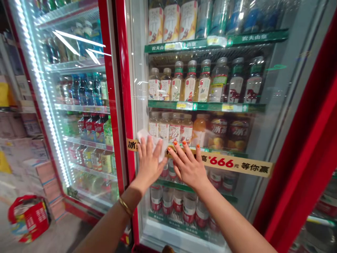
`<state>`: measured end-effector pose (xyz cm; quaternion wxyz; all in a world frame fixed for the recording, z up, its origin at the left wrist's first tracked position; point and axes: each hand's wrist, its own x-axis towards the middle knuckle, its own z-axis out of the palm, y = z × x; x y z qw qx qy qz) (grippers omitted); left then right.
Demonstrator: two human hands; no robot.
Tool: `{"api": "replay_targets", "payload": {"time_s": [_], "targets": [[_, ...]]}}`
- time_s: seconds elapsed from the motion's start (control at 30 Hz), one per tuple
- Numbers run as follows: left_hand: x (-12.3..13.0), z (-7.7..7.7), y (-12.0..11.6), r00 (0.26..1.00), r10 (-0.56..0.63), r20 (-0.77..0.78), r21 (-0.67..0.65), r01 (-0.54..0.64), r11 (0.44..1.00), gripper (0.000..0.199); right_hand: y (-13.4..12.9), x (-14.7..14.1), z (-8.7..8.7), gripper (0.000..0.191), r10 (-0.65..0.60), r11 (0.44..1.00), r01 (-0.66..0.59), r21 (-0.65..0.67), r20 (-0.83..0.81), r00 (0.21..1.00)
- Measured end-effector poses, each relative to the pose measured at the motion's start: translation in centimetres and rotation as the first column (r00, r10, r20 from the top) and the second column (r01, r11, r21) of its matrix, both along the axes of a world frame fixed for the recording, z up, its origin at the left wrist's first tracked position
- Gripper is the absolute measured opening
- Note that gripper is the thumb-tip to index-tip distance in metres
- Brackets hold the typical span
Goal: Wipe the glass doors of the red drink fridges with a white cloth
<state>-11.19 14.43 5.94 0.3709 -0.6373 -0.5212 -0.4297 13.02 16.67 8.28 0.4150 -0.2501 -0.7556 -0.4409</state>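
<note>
My left hand (149, 162) holds a white tissue (144, 134) flat against the glass door (137, 88) of a drinks fridge, its fingers stretched over it. Beside it, my right hand (190, 167) lies on the glass with fingers spread and nothing in them. Both hands overlap a beige strip with printed characters (238, 164) that runs across the door, covering part of its text. Behind the glass stand rows of bottles (186, 127) on green-edged shelves. A gold bangle (125, 206) circles my left wrist.
A second lit fridge (86, 109) with bottles stands on the left. Stacked boxes (50, 179) are beside it, and a red package (28, 218) sits on the floor. A red frame (297, 140) rises at the right.
</note>
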Motion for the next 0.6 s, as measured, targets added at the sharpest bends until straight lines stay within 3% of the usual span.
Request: {"api": "replay_targets", "payload": {"time_s": [0.07, 0.13, 0.2, 0.27, 0.33, 0.4, 0.5, 0.6], "targets": [[0.6, -2.0, -0.2, 0.996, -0.024, -0.089, -0.027, 0.022, 0.999, 0.093, 0.0, -1.0, -0.1, 0.078, 0.010, 1.000, -0.009, -0.020, 0.004, 1.000], [-0.6, -3.5, -0.3, 0.993, -0.014, -0.120, -0.009, 0.013, 1.000, 0.090, 0.0, -1.4, -0.3, 0.080, 0.015, 0.999, -0.015, -0.038, -0.012, 1.000], [-2.6, -3.5, -0.3, 0.998, 0.021, -0.066, 0.031, -0.019, 0.999, 0.087, 0.1, -1.4, -0.4, 0.083, 0.017, 0.999, -0.017, -0.037, -0.016, 1.000], [-3.6, -2.3, -0.2, 0.999, 0.031, 0.036, 0.055, -0.032, 0.998, 0.085, 0.2, -1.4, -0.4, 0.084, 0.012, 1.000, -0.012, -0.029, -0.019, 1.000], [-2.7, -1.0, 0.0, 0.995, -0.002, 0.099, 0.047, -0.003, 0.999, 0.084, 0.2, -1.3, -0.5, 0.086, 0.008, 0.999, -0.009, -0.041, -0.029, 1.000], [-0.5, -0.7, 0.1, 0.996, -0.055, 0.070, 0.007, 0.055, 0.998, 0.084, 0.2, -1.3, -0.5, 0.088, 0.013, 0.997, -0.015, -0.075, -0.032, 0.999], [1.4, -2.5, -0.2, 0.994, -0.100, -0.038, -0.072, 0.097, 0.993, 0.087, 0.1, -1.2, -0.6, 0.090, 0.029, 0.993, -0.033, -0.117, -0.033, 0.999], [-0.6, -4.4, -0.6, 0.998, -0.047, -0.034, -0.093, 0.044, 0.995, 0.090, 0.1, -1.1, -0.6, 0.090, 0.040, 0.993, -0.044, -0.109, -0.036, 0.999]]}}
